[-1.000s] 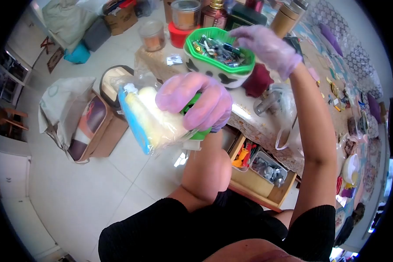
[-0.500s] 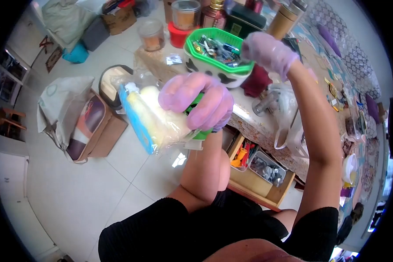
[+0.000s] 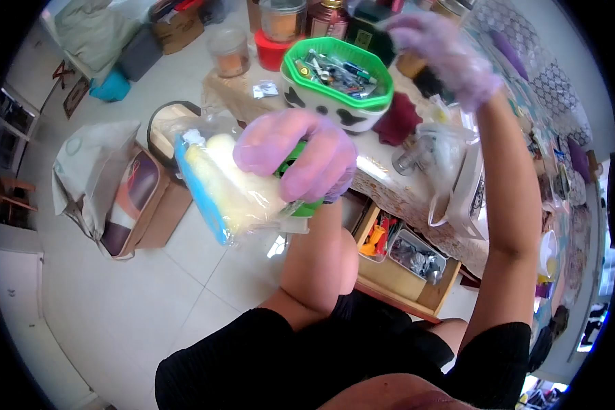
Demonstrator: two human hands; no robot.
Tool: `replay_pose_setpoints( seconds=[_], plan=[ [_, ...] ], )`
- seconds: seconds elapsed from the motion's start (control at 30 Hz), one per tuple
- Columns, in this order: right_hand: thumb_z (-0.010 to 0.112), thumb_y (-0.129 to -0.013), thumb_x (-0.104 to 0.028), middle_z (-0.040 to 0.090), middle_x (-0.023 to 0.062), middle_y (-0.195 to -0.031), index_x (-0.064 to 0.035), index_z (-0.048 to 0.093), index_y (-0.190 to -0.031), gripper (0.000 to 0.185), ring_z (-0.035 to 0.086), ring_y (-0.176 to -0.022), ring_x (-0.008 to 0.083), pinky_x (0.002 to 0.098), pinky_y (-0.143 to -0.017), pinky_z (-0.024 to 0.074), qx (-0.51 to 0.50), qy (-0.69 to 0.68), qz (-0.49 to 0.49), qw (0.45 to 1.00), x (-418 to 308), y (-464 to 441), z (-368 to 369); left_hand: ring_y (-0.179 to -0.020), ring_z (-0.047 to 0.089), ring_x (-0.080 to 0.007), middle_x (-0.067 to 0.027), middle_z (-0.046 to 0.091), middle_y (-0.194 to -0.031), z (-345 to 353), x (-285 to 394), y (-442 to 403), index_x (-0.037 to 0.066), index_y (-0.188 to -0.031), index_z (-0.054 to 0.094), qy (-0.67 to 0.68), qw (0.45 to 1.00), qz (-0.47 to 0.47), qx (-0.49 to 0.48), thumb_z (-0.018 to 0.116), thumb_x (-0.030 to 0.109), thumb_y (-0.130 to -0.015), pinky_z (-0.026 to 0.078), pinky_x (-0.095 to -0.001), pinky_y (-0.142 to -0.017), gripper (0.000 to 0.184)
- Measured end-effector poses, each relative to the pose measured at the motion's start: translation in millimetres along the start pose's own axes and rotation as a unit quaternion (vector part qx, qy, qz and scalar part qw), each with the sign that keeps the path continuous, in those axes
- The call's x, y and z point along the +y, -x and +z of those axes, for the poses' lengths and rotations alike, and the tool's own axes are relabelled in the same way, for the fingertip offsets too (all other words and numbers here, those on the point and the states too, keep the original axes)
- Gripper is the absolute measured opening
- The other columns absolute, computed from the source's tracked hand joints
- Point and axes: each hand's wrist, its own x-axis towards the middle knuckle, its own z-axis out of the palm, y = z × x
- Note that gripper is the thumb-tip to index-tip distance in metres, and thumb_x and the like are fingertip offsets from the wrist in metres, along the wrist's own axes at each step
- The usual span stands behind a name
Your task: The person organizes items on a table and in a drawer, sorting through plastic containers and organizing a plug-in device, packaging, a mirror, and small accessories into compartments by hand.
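In the head view, clutching a clear plastic bag (image 3: 215,184) of pale yellow and blue contents, plus a green item (image 3: 307,209), in the left grip (image 3: 297,156), with fingers curling around both. Holding the right grip (image 3: 451,60) aloft over the counter (image 3: 372,164), near a dark green box (image 3: 366,35), too blurred to tell whether released or clenched. Showing a green tray (image 3: 374,102) of small mixed items beyond the left grip, atop a black-and-white container (image 3: 362,119); displaying an open drawer (image 3: 389,280) lower right of the left grip, and a cardboard box (image 3: 162,217) to its left.
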Motion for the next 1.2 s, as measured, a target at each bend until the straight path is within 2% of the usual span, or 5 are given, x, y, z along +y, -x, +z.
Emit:
replay_pose_setpoints(
  seconds=[0.3, 0.47, 0.67, 0.8, 1.2],
  plan=[
    [0.061, -0.093, -0.013, 0.069, 0.0063, -0.092, -0.0025, 0.072, -0.106, 0.020, 0.062, -0.086, 0.0153, 0.0283, -0.081, 0.0499, 0.126, 0.057, 0.154, 0.978, -35, 122, -39, -0.079, 0.067, -0.0215, -0.0030, 0.069, -0.101, -8, -7, 7, 0.010, -0.087, 0.070, 0.035, 0.999, -0.017, 0.001, 0.061, 0.020, -0.091, 0.056, -0.0302, -0.063, 0.014],
    [0.063, -0.087, -0.009, 0.067, 0.0166, -0.093, -0.0051, 0.070, -0.101, 0.016, 0.064, -0.092, 0.0348, 0.0413, -0.084, 0.0517, -0.058, 0.290, -0.247, 0.923, 10, 36, -1, -0.077, 0.065, -0.0216, -0.0027, 0.068, -0.102, -9, -14, 8, 0.011, -0.091, 0.070, 0.014, 0.997, -0.067, 0.025, 0.060, 0.023, -0.092, 0.054, -0.0292, -0.061, 0.015],
    [0.065, -0.089, -0.032, 0.072, 0.0138, -0.092, -0.0110, 0.074, -0.104, 0.027, 0.068, -0.085, 0.0342, 0.0423, -0.075, 0.0538, -0.295, 0.425, -0.072, 0.853, 14, -43, 42, -0.067, 0.062, -0.0160, -0.0018, 0.061, -0.099, -11, -23, -2, 0.014, -0.086, 0.065, -0.021, 0.997, -0.074, -0.032, 0.063, 0.022, -0.089, 0.051, -0.0273, -0.055, 0.009],
    [0.064, -0.082, -0.010, 0.071, 0.0155, -0.099, -0.0160, 0.069, -0.122, 0.041, 0.068, -0.093, 0.0335, 0.0405, -0.084, 0.0541, -0.329, 0.348, 0.076, 0.875, 17, -55, 52, -0.062, 0.061, -0.0139, -0.0009, 0.062, -0.098, -13, -12, -3, 0.013, -0.085, 0.064, 0.010, 0.998, -0.063, 0.002, 0.062, 0.020, -0.089, 0.051, -0.0252, -0.053, 0.008],
    [0.061, -0.083, -0.011, 0.071, 0.0149, -0.086, -0.0056, 0.075, -0.089, 0.016, 0.070, -0.086, 0.0316, 0.0391, -0.079, 0.0567, -0.307, 0.535, -0.122, 0.777, 11, -47, 74, -0.074, 0.064, -0.0180, -0.0008, 0.063, -0.101, -3, 2, -2, 0.012, -0.088, 0.065, -0.015, 0.999, -0.046, -0.010, 0.061, 0.020, -0.090, 0.053, -0.0265, -0.057, 0.008]
  ],
)
